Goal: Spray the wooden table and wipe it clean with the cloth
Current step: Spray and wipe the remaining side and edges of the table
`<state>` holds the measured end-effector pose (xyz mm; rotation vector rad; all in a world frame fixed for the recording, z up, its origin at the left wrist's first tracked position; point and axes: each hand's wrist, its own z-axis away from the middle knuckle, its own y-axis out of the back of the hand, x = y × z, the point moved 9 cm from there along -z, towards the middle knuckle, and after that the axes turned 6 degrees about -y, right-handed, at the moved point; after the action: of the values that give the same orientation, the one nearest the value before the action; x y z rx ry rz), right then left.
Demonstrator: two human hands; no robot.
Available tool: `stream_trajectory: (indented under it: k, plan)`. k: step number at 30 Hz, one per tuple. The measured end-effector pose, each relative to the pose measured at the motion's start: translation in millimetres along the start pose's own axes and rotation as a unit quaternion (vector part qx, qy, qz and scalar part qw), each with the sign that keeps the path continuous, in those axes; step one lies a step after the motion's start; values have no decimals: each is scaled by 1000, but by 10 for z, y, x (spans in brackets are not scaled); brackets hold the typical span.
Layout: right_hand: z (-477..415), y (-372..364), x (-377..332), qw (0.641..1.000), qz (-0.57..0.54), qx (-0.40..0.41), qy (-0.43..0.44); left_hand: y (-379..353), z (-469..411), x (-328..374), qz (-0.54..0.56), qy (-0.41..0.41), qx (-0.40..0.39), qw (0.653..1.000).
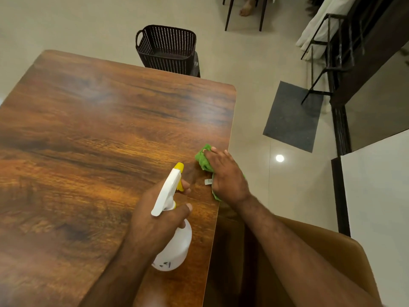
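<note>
The wooden table (99,134) fills the left and middle of the view, glossy brown. My left hand (155,220) grips a white spray bottle (174,247) with a yellow nozzle and trigger, a finger on the trigger, nozzle pointing away over the tabletop. A faint haze hangs over the far part of the table. My right hand (225,173) lies flat on a green cloth (202,158) at the table's right edge, fingers straight, pressing it onto the wood. Part of the cloth is hidden under the palm.
A dark woven basket (167,48) stands on the floor beyond the far table edge. A grey mat (292,116) lies on the tiled floor to the right. A brown chair (332,251) sits at lower right, and dark chair legs (230,14) stand at the top.
</note>
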<state>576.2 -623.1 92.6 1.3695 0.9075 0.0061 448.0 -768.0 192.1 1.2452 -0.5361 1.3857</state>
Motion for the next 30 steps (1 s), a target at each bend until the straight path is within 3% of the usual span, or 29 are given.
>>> stream_trajectory:
  k: [5,10,16,24,30]
  plan:
    - [-183,30,52,999,10,13,-37,-64,-284,112,-13,-15,-4,1000]
    - [-121,-77,-15,997,3,-61,43,-86,-551,236,-20,-6,14,1000]
    - [-1077,242,511,997,11,5,-77,-102,-683,435,-25,-22,5,999]
    - [-922,175,410,999,9,25,-47,-152,-809,414,-36,1,1,999]
    - [-1468,274,695,990,-3,85,-114,-283,-947,499,-37,-17,-18,999]
